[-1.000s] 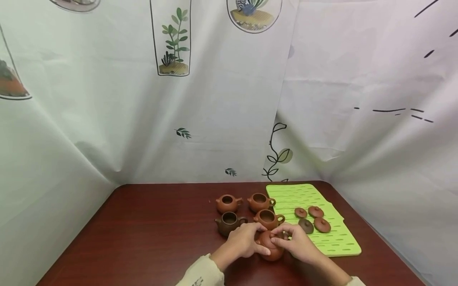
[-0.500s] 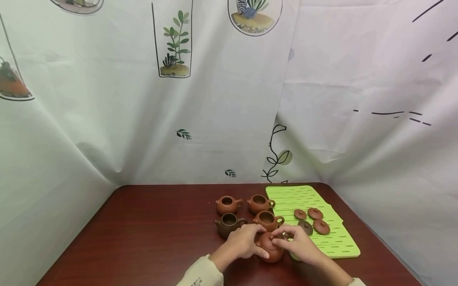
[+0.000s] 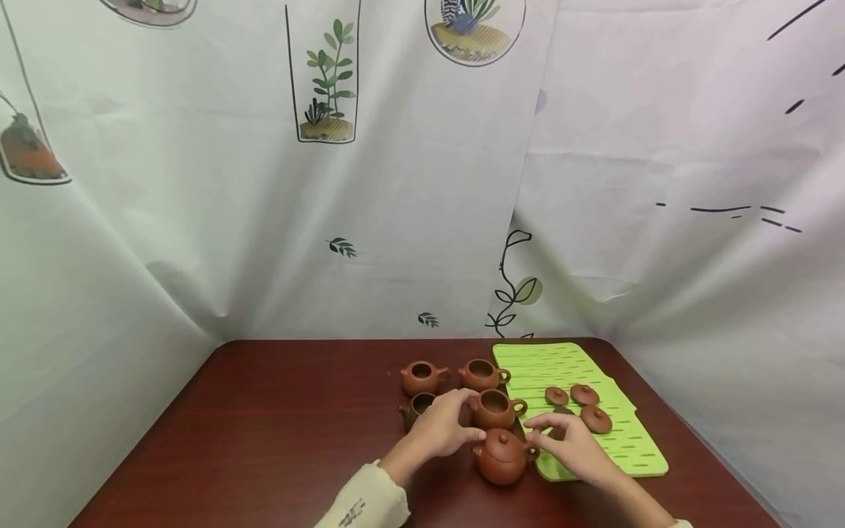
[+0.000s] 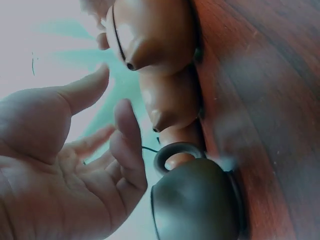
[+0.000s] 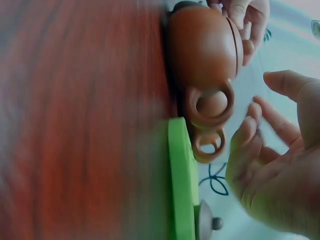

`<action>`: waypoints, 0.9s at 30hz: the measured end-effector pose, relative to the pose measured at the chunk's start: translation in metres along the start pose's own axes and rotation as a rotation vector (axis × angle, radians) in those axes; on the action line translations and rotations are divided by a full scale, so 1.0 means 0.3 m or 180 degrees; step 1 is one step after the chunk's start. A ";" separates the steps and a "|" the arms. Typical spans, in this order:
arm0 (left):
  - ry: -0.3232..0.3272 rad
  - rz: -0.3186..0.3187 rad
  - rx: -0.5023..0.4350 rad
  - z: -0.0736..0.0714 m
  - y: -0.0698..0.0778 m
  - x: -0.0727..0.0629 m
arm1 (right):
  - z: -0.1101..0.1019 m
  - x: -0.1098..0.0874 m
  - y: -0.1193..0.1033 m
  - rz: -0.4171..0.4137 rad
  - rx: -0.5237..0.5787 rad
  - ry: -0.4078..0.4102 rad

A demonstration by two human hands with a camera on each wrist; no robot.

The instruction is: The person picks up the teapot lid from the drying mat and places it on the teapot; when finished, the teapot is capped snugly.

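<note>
A reddish-brown clay teapot [image 3: 502,463] with its lid on stands upright near the front of the table. My left hand [image 3: 441,427] hovers left of it, thumb and fingers apart; in the left wrist view the palm [image 4: 65,165] holds nothing. Beside the teapot's handle, my right hand [image 3: 573,446] is raised, thumb and fingertips spread around air. Its empty palm shows in the right wrist view. Directly behind is a lidless teapot [image 3: 494,411]. A dark teapot [image 3: 414,411] is partly hidden by my left hand.
Two more lidless brown teapots, one left [image 3: 421,378] and one right [image 3: 480,375], stand in the back row. On the right, a green slatted mat [image 3: 637,444] bears several loose lids, including a brown lid [image 3: 596,419] and a dark lid partly covered by my right hand.
Both hands have come off the lidded teapot. The left has moved up and away from its side; the right has let go of the lid knob and shifted right. The teapot stays put.
</note>
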State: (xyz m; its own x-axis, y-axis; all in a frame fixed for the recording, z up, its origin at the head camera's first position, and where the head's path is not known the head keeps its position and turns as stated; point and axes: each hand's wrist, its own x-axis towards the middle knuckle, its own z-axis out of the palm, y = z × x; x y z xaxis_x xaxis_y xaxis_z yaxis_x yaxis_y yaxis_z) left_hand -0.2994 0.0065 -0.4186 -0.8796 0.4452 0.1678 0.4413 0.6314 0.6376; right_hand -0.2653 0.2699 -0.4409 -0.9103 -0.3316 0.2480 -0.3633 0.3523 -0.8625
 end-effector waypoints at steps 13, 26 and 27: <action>0.0344 -0.0010 -0.0243 0.042 0.008 0.051 | -0.108 -0.017 0.020 0.0587 -0.0478 0.0588; 0.0369 -0.0013 -0.0302 0.056 0.009 0.077 | -0.255 -0.040 0.041 0.0998 -0.0791 0.0867; 0.0364 -0.0037 -0.0283 0.059 0.011 0.080 | -0.268 -0.040 0.043 0.0983 -0.0802 0.0902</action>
State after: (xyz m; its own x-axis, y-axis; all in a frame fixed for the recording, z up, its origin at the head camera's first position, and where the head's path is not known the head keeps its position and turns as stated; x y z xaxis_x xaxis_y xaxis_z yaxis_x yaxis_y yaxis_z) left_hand -0.3158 0.0306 -0.4257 -0.9013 0.3597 0.2414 0.4179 0.5751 0.7033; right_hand -0.2749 0.3487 -0.4196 -0.9886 0.0607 0.1378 -0.0727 0.6090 -0.7898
